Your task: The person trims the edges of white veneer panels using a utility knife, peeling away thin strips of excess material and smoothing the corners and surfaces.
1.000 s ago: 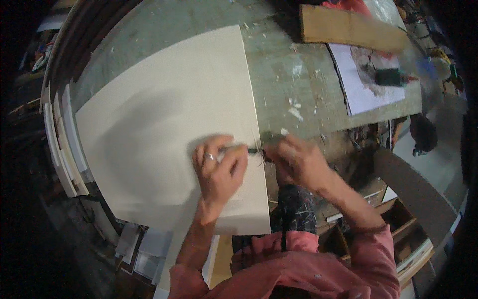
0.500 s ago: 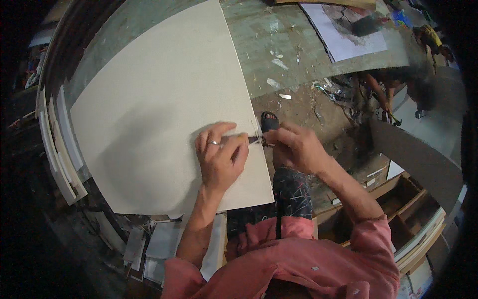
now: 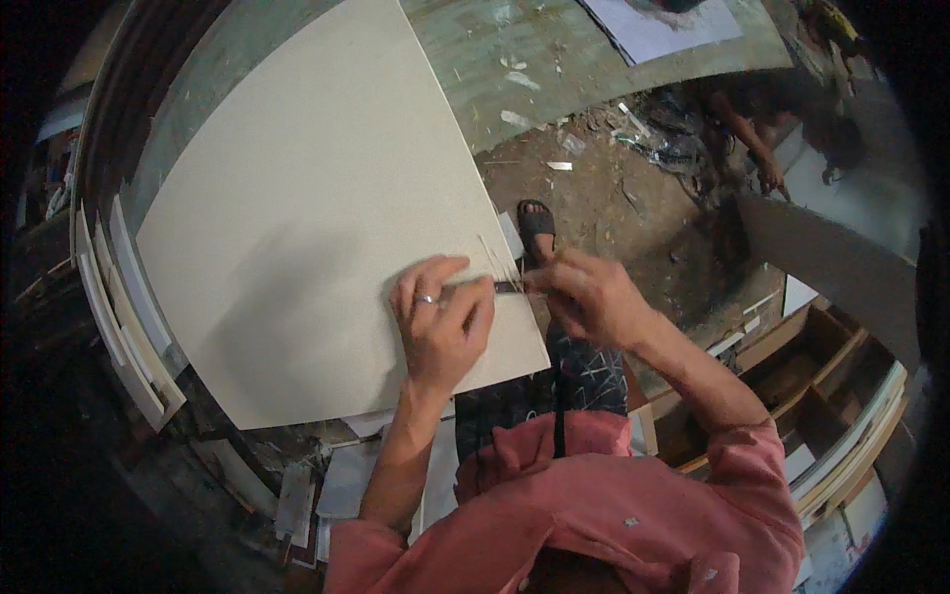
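Observation:
A large cream-coloured board [image 3: 327, 148] lies flat on the table. Over its right edge, my left hand [image 3: 443, 312], a ring on one finger, pinches one end of a thin dark flat tool [image 3: 508, 287]. The tool's other end is in the closed fingers of my right hand [image 3: 592, 295], just beyond the edge. Its exact kind is too small to tell. Thin pale slivers [image 3: 498, 262] stick up along the board's edge beside the tool, and my fingers cover part of them.
Past the board is a greenish worktop [image 3: 515, 69] with scraps and a white sheet [image 3: 673, 30]. A wooden box with compartments [image 3: 782, 376] stands at my right. Strips [image 3: 119, 327] lean at the left. Another person's hand [image 3: 770, 176] rests near a grey panel [image 3: 821, 247]. Debris litters the floor.
My view has shifted slightly. Both hands stay at the board's right edge with the tool between them, and more pale slivers stand up beside it. The other person's arm has moved.

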### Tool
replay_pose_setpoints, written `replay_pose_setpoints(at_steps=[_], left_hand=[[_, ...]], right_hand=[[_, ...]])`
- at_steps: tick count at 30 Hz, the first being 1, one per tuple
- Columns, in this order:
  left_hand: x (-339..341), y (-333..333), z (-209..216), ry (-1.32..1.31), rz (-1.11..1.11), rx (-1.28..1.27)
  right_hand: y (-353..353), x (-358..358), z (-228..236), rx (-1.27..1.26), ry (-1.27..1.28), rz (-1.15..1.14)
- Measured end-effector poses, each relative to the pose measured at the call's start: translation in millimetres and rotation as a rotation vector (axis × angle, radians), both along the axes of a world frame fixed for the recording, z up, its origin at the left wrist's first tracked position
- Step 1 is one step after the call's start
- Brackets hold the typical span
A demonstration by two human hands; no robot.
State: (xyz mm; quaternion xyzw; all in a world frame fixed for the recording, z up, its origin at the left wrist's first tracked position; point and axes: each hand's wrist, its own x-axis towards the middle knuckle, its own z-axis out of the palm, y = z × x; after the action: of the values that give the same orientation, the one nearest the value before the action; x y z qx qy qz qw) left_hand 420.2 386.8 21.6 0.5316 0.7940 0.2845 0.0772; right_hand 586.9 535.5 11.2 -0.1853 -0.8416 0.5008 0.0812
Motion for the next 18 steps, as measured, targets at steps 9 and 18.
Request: replay_pose_setpoints(at_steps=[9,18], left_hand=[[-45,47,-12,0.129,0.021,0.035],[-23,38,-11,0.130,0.022,0.030]], right_hand=[[38,-46,-21,0.094,0.149,-0.053],[24,-26,-22,0.058,0.163,-0.109]])
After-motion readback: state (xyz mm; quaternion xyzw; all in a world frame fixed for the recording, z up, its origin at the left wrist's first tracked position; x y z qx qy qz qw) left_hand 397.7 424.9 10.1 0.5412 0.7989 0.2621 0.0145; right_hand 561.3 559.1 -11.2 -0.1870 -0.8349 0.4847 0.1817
